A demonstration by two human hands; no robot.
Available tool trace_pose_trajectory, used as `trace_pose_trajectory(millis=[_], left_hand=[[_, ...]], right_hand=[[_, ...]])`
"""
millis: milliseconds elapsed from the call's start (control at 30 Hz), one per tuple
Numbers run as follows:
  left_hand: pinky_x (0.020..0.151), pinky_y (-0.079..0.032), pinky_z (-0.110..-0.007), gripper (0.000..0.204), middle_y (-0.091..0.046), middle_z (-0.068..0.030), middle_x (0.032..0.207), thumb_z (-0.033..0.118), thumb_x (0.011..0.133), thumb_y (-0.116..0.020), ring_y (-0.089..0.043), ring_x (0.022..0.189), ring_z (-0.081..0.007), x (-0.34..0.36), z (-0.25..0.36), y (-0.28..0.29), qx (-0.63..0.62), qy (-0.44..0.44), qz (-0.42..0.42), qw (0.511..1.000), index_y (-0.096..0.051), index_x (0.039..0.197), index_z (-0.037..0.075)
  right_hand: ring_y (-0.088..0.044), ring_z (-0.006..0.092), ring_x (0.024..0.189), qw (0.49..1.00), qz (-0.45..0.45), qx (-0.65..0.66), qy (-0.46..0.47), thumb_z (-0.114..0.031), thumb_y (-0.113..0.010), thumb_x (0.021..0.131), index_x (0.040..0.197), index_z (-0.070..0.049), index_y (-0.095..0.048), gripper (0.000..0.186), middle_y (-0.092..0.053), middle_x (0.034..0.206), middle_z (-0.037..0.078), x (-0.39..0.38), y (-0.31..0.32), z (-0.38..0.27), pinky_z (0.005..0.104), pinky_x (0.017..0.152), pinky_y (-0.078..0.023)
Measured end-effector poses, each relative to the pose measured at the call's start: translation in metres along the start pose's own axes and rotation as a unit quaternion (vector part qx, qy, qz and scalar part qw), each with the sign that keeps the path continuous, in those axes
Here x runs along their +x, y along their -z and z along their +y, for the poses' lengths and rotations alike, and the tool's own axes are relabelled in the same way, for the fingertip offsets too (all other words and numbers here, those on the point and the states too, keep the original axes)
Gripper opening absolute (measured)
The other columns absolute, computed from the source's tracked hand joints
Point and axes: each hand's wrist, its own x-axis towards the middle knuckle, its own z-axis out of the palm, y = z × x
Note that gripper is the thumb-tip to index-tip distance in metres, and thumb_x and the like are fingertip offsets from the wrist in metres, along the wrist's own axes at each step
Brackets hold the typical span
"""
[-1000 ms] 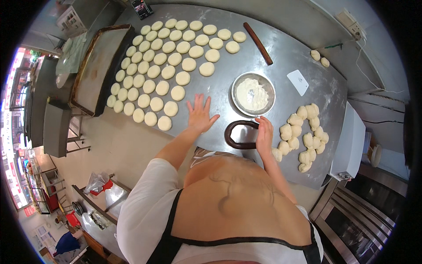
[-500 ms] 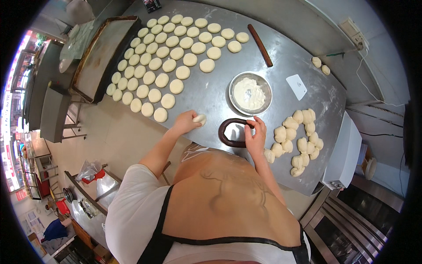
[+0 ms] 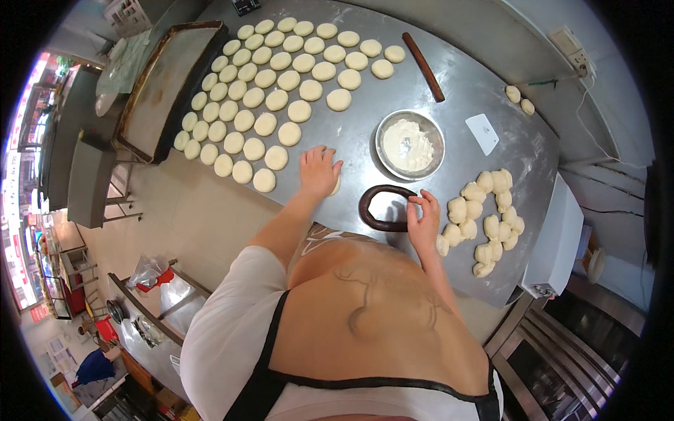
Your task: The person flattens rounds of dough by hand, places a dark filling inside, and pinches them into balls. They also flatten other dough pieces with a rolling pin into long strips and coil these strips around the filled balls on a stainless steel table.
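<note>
My left hand (image 3: 319, 170) lies palm down near the table's front edge, its fingers stretched out. A pale dough round (image 3: 337, 185) peeks out beside its thumb side, mostly hidden by the hand. My right hand (image 3: 424, 219) has its fingers bent round the right side of a dark brown, glossy loop (image 3: 364, 211), which lies on the metal table; the fingers hide that side of it. Left of my hands, many flattened dough rounds (image 3: 278, 99) spread in rows. Behind the loop stands a metal bowl (image 3: 380, 149) of white flour (image 3: 414, 144).
Dough lumps (image 3: 484, 181) cluster at the right, with two smaller pieces (image 3: 513, 94) by the wall. A wooden rolling pin (image 3: 424, 68) and a white scraper (image 3: 481, 134) lie behind the bowl. A dark-rimmed baking tray (image 3: 168, 91) stands left of the table (image 3: 351, 126).
My left hand had its fingers closed on a dough piece; now it lies flat with the fingers out, over the dough. The right hand stays at the loop. The view has shifted slightly.
</note>
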Motion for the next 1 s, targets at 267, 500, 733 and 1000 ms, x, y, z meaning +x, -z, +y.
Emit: trace_pose_trajectory(millis=[267, 500, 733, 1000], left_hand=[[0.086, -0.048, -0.040, 0.038, -0.064, -0.0140, 0.107, 0.029, 0.080, -0.076, -0.061, 0.099, -0.0282, -0.025, -0.036, 0.018, -0.119, 0.136, -0.261, 0.948, -0.065, 0.107, 0.005], [0.077, -0.053, -0.037, 0.038, -0.072, -0.0129, 0.091, 0.031, 0.078, -0.077, -0.068, 0.084, -0.0254, 0.068, -0.027, 0.022, -0.241, 0.227, -0.416, 0.847, -0.070, 0.103, 0.002], [0.089, -0.051, -0.040, 0.057, -0.068, -0.0190, 0.113, 0.040, 0.084, -0.070, -0.066, 0.103, -0.0335, 0.208, -0.026, -0.118, -0.291, 0.221, -0.183, 0.912, -0.059, 0.123, 0.000], [0.097, -0.046, -0.045, 0.058, -0.060, -0.0210, 0.125, 0.033, 0.085, -0.070, -0.060, 0.111, -0.0362, 0.214, 0.000, -0.107, -0.080, 0.040, -0.151, 0.985, -0.054, 0.130, 0.000]], right_hand=[[-0.050, 0.0354, 0.121, 0.999, 0.002, -0.037, -0.013, -0.016, -0.065, 0.088, 0.102, -0.007, -0.068, 0.017, -0.056, 0.128, 0.016, 0.010, 0.009, 0.009, 0.0441, 0.103, -0.040], [-0.051, 0.0364, 0.119, 0.998, 0.038, -0.029, -0.042, -0.015, -0.065, 0.087, 0.101, -0.005, -0.067, 0.018, -0.057, 0.125, 0.018, 0.017, 0.014, 0.031, 0.0458, 0.102, -0.040], [-0.047, 0.0381, 0.123, 0.972, 0.129, -0.169, -0.095, -0.019, -0.066, 0.086, 0.119, -0.007, -0.061, 0.035, -0.053, 0.131, 0.020, 0.031, 0.048, 0.080, 0.0468, 0.105, -0.036], [-0.048, 0.0368, 0.123, 0.955, 0.141, -0.242, -0.100, -0.025, -0.065, 0.086, 0.122, -0.007, -0.060, 0.041, -0.053, 0.133, 0.018, 0.062, 0.099, 0.158, 0.0476, 0.106, -0.036]])
